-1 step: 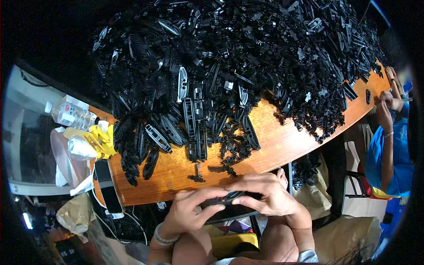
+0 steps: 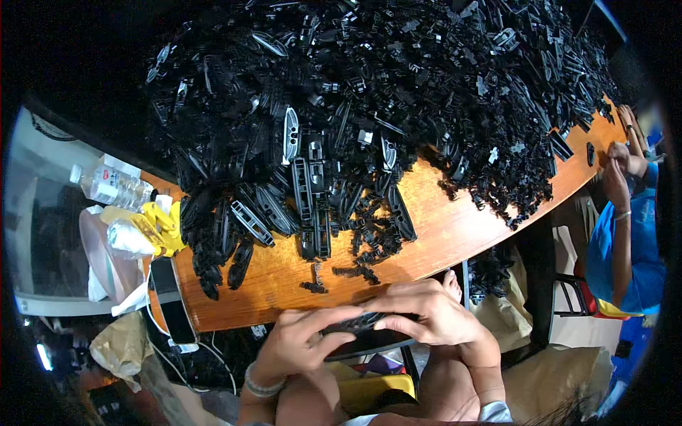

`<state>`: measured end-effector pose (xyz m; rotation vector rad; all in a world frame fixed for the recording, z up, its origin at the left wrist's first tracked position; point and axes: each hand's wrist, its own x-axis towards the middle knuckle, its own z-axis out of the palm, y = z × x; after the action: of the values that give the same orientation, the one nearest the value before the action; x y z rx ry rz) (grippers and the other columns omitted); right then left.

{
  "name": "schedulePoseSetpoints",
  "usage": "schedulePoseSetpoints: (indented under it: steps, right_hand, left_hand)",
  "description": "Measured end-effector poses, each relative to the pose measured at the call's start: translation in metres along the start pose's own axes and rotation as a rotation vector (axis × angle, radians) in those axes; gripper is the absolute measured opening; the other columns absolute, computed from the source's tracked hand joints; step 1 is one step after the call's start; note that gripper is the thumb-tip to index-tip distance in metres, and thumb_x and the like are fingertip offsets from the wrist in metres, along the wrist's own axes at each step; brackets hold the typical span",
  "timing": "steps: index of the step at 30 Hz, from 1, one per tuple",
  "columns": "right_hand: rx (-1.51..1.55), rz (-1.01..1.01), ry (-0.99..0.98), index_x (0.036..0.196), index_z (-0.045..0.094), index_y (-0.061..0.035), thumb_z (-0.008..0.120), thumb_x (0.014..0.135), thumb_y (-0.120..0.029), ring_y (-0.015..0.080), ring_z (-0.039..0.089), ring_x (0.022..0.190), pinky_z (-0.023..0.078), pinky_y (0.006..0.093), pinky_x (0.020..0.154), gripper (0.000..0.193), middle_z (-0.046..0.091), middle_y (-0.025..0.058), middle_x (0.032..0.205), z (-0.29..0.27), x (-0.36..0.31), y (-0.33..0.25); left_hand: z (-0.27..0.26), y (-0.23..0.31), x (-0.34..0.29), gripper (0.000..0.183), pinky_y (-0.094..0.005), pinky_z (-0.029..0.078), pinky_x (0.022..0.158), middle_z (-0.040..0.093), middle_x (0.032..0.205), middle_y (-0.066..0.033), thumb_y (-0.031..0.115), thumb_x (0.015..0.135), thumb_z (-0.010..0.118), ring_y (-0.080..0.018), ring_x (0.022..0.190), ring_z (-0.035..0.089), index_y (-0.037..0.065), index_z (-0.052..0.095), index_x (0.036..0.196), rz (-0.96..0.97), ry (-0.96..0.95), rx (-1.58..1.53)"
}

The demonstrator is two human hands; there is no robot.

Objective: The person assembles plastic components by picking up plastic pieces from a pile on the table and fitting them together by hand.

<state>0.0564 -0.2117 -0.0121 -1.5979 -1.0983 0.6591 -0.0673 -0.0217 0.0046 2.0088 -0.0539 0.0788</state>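
Just off the table's front edge, I hold a long black plastic part [image 2: 356, 324] between both hands. My left hand [image 2: 302, 342] pinches its left end between thumb and fingers, and my right hand [image 2: 435, 309] grips its right end the same way. Fingers cover much of the part, so its exact kind cannot be made out. Ahead of my hands lie small black clips [image 2: 314, 287] and other little black pieces [image 2: 359, 272]. Farther in, long black boat-shaped plastic parts [image 2: 251, 224] lie at the near edge of a big heap [image 2: 341, 92].
The heap of black parts covers most of the wooden table [image 2: 447, 213]. At the left are a phone [image 2: 175, 305], a yellow object [image 2: 165, 226] and a plastic bottle [image 2: 114, 186]. A person in blue [image 2: 604, 248] sits at the right. Brown paper bags [image 2: 124, 348] stand below table level.
The part in my hands has turned slightly, and my left fingers have shifted a little on it. The whole view has moved very slightly. Otherwise things lie as before.
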Motion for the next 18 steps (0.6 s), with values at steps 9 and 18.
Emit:
schedulePoseSetpoints:
  steps: [9, 18]
  right_hand:
    - [-0.683, -0.058, 0.45, 0.092, 0.065, -0.0037, 0.072, 0.072, -0.004, 0.0257, 0.054, 0.076, 0.047, 0.0337, 0.065, 0.021, 0.056, 0.0088, 0.086, 0.008, 0.018, 0.011]
    - [-0.434, -0.103, 0.535, 0.088, 0.058, -0.001, 0.067, 0.074, 0.004, 0.0179, 0.055, 0.083, 0.045, 0.0264, 0.06, 0.017, 0.056, 0.0105, 0.09, 0.002, 0.008, 0.021]
  left_hand:
    - [-0.046, -0.073, -0.035, 0.021, -0.0313, 0.043, 0.066, 0.052, 0.087, -0.0101, 0.006, 0.078, 0.067, -0.0234, 0.079, 0.054, 0.002, 0.055, 0.095, -0.215, 0.798, 0.902]
    - [-0.017, -0.033, -0.023, 0.027, -0.0281, 0.046, 0.075, 0.054, 0.091, -0.0111, -0.003, 0.075, 0.067, -0.0159, 0.085, 0.054, 0.001, 0.048, 0.093, -0.198, 0.848, 0.161]
